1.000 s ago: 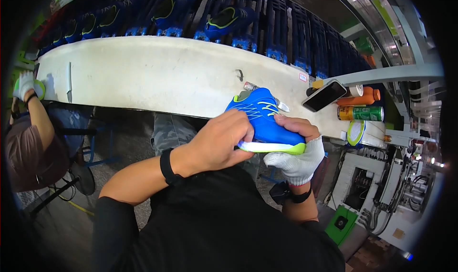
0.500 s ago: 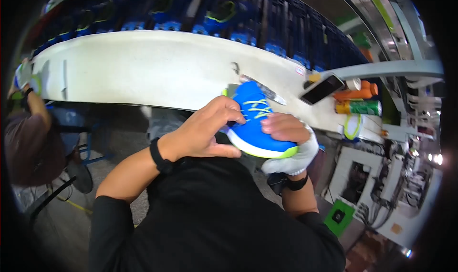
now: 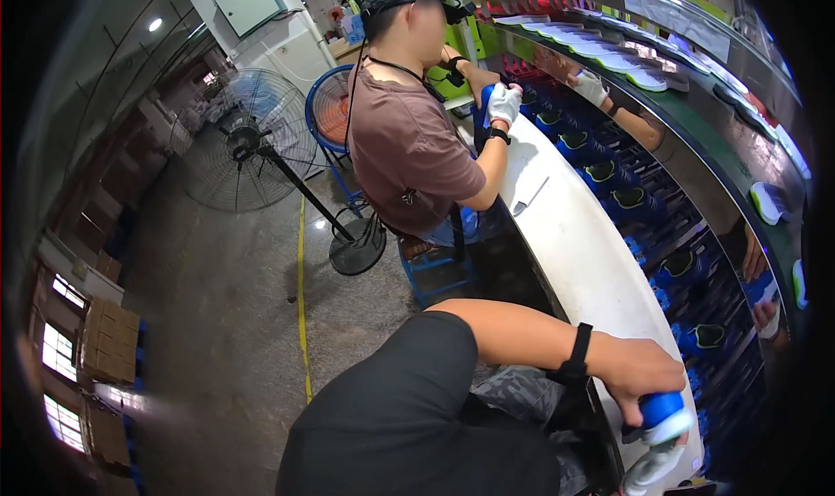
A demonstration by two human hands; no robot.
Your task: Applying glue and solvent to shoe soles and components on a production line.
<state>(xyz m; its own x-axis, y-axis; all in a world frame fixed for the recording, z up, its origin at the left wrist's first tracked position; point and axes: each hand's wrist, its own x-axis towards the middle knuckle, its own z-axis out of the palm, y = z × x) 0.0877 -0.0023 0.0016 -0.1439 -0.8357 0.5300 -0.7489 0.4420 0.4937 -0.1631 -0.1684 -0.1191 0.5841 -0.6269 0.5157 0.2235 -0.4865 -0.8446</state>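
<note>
Blue shoe held low over the near end of a long white bench

From my remote post I watched the bare left hand (image 3: 641,372) grip a blue shoe (image 3: 663,407), fingers bent over one side and thumb on the other. The shoe sat at the lower right, above the bench's near end, its white sole turned toward the lower edge. The right hand (image 3: 652,468), in a white glove, was just beside the sole; it was too cut off for me to tell how its fingers were closed.

The bench (image 3: 591,261) ran away from me as a pale strip, bowed by the lens, with a slim tool (image 3: 532,197) lying on it farther up. Along its far side stood a dark rack carrying a row of blue shoes (image 3: 633,202) with lime-edged openings. Above that I saw a green shelf (image 3: 696,144) with pale soles (image 3: 648,80) lined up along part of it.

Up the bench a co-worker (image 3: 416,139) in a brownish shirt and dark cap sat on a blue stool (image 3: 439,274), a gloved hand (image 3: 504,103) at a blue item. Behind that person a large pedestal fan (image 3: 245,142) stood on the grey floor (image 3: 217,313), and a yellow line (image 3: 303,313) crossed the floor toward me. At the far left I made out stacked cartons (image 3: 110,339) beside bright windows (image 3: 61,348)
</note>
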